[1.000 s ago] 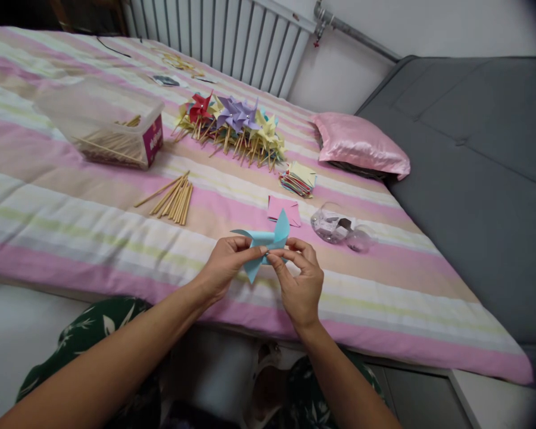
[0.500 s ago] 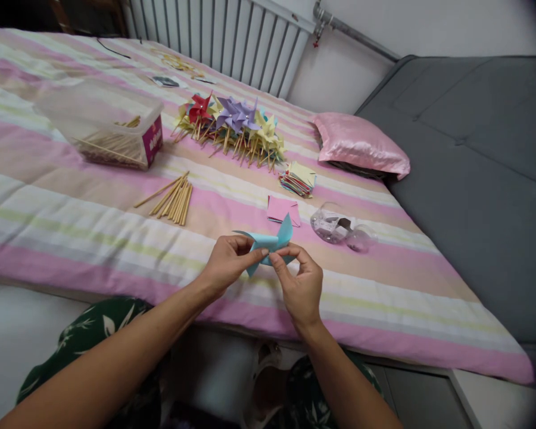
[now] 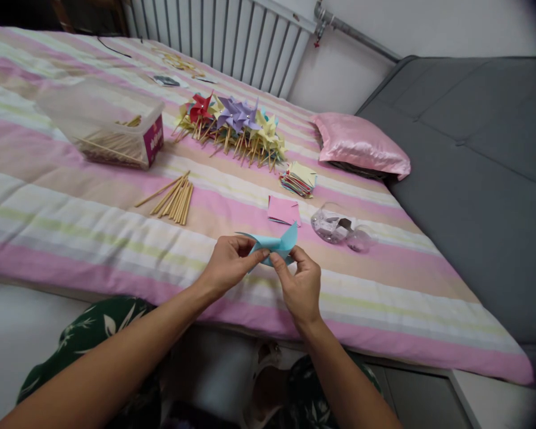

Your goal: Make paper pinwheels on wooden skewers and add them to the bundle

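A light-blue paper pinwheel [image 3: 271,243] is pinched between my two hands above the front of the bed. My left hand [image 3: 230,260] grips its left side, thumb at the middle. On the other side my right hand [image 3: 298,282] holds the paper, with its thumb tip close to the left one. The paper's corners curl inward, and whatever is under the thumbs is hidden. Just beyond lie some pink paper squares [image 3: 283,210], and a clear container [image 3: 331,224] with small bits inside is to their right.
Loose wooden sticks [image 3: 175,200] lie left of my hands, before a clear plastic box [image 3: 111,119] of more sticks. Finished pinwheels [image 3: 232,122] are heaped farther back. A stack of coloured paper [image 3: 297,179] and a pink pillow [image 3: 361,143] are at right, beside the grey headboard [image 3: 473,155].
The upper right blade of the light-blue pinwheel has tipped lower and to the right. Both hands keep their pinch on the paper, with only slight finger movement.
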Tool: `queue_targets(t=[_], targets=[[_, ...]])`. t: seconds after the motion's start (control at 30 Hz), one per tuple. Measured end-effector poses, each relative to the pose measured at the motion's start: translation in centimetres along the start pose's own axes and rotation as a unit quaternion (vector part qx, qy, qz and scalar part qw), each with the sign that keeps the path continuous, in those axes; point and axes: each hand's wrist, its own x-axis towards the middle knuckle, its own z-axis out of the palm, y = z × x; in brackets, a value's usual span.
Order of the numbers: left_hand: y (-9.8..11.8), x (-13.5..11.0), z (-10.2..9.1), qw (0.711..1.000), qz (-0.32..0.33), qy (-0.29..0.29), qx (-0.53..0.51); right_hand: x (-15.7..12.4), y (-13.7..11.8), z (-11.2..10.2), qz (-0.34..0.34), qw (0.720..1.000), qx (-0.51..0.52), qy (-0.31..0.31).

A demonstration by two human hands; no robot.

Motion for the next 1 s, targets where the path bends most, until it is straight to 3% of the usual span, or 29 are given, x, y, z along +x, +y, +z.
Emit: queue_targets(t=[0.63, 0.8, 1.0], targets=[[-0.10, -0.27, 0.50, 1.000, 0.000, 0.017, 0.005, 0.33, 0.56, 0.43, 0.046, 0.989, 0.139, -0.035], [-0.17, -0.13, 0.50, 0.999, -0.019, -0.013, -0.049, 0.51, 0.69, 0.44, 0.062, 0.985, 0.157, -0.038], [0.20, -0.17, 0.46, 0.998, -0.055, -0.015, -0.037, 0.47, 0.70, 0.65, 0.098, 0.980, 0.170, -0.036]])
